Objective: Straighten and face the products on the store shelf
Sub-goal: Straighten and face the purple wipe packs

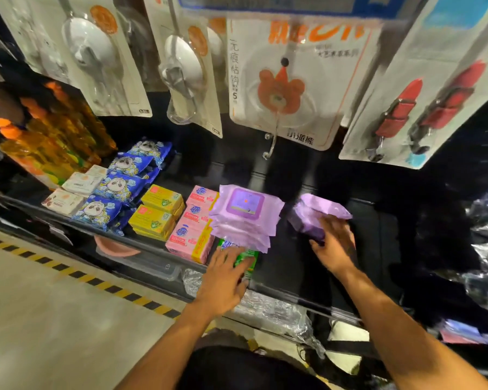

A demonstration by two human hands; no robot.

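The dark shelf (290, 271) carries rows of small products. From left to right there are white boxes (68, 198), blue panda packs (116, 190), yellow boxes (155, 212) and pink packs (190, 229), all face up in quite even rows. Just beside the pink packs lies a stack of purple wipe packs (245, 212), a little fanned, its lower edge over a green pack (247, 261) at the shelf front. The left hand (223, 280) rests on this green pack, fingers nearly straight and slightly spread. The right hand (334, 246) holds a loose purple pack (319, 212), crumpled and tilted, between thumb and fingers, to the right of the stack and apart from it.
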